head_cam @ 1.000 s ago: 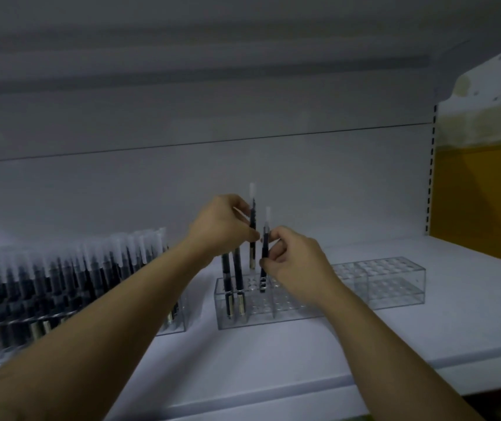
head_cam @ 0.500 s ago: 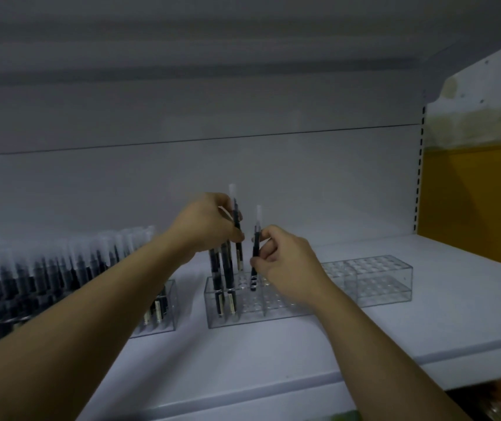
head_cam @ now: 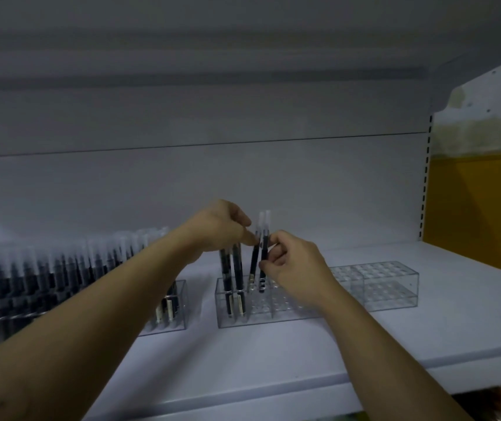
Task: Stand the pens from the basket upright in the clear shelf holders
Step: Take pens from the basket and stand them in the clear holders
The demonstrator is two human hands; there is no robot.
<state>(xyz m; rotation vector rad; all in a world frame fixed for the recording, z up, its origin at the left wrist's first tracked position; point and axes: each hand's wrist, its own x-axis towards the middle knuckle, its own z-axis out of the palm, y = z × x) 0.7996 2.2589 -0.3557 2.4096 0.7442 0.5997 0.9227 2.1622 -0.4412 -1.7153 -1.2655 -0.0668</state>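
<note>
A white shelf (head_cam: 425,338) with a pale back panel (head_cam: 243,177) fills a dim display bay; a yellow wall (head_cam: 486,208) shows past the slotted upright (head_cam: 425,177) at the right. Two clear holders stand side by side on the shelf. The left holder (head_cam: 179,302) is packed with rows of dark pens (head_cam: 61,268), blurred towards the edge of the view. The right holder (head_cam: 380,287) is a long clear box with a grid of round holes, mostly unfilled, with two dark pens (head_cam: 232,278) already standing upright at its left end.

Above that left end, a person's two bare hands meet. The left hand (head_cam: 217,226) is curled, thumb and fingertips pinching one pen (head_cam: 254,259), which leans slightly with its frosted cap up and its tip at the holder's top. The right hand (head_cam: 294,264) is likewise closed in a pinch around a second pen (head_cam: 264,256), held nearly vertical, cap up, its lower end at or just inside a hole; which hole cannot be told. The two held pens run almost parallel and just beside each other, between the hands, their caps rising above the fingers. Both forearms reach in from the lower corners of the frame.
</note>
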